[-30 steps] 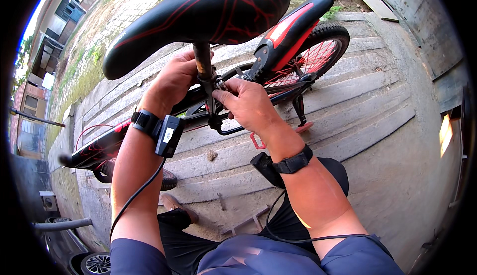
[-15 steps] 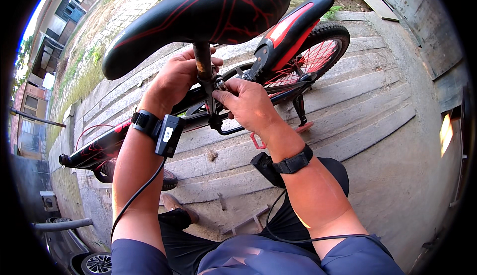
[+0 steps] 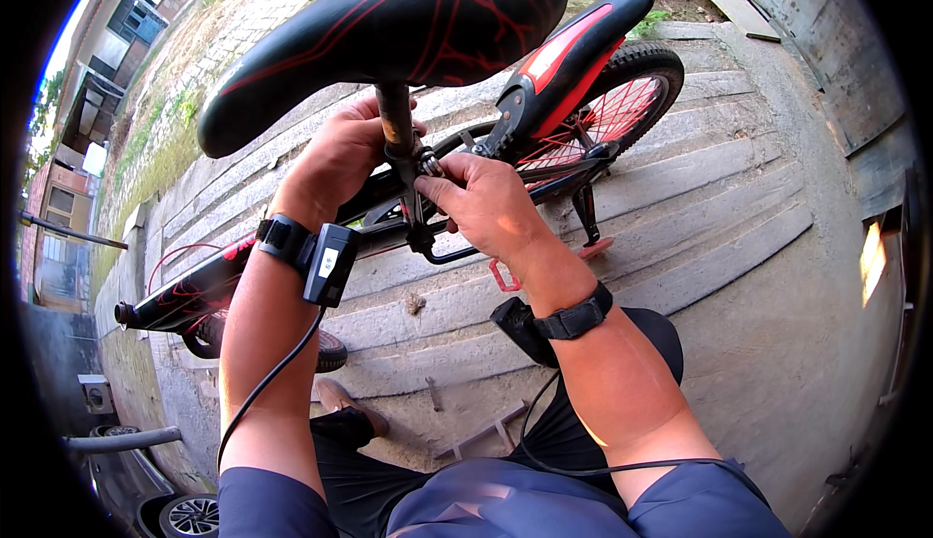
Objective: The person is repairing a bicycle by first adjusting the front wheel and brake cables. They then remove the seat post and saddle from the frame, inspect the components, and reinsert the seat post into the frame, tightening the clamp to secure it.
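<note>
A black bicycle saddle (image 3: 389,28) with red lines tops a worn, rust-marked seat post (image 3: 396,118). Below it, a metal seat clamp (image 3: 426,161) sits where the post enters the frame. My left hand (image 3: 335,154) is closed about the post from the left, its fingertips partly hidden behind it. From the right, the thumb and forefinger of my right hand (image 3: 481,198) pinch the clamp's bolt end; the exact part between them is covered. The black and red bicycle frame (image 3: 209,271) stretches to the left, its front end without a handlebar.
The rear wheel (image 3: 637,101) with red spokes stands under a black and red mudguard (image 3: 573,62). A kickstand (image 3: 587,215) and red pedal (image 3: 503,276) are near my right forearm. A metal bracket (image 3: 486,433) lies by my feet; a car (image 3: 146,489) is at lower left.
The saddle and post have shifted very slightly to the left, and my left fingertips behind the post have moved a little. My right hand keeps its pinch at the clamp.
</note>
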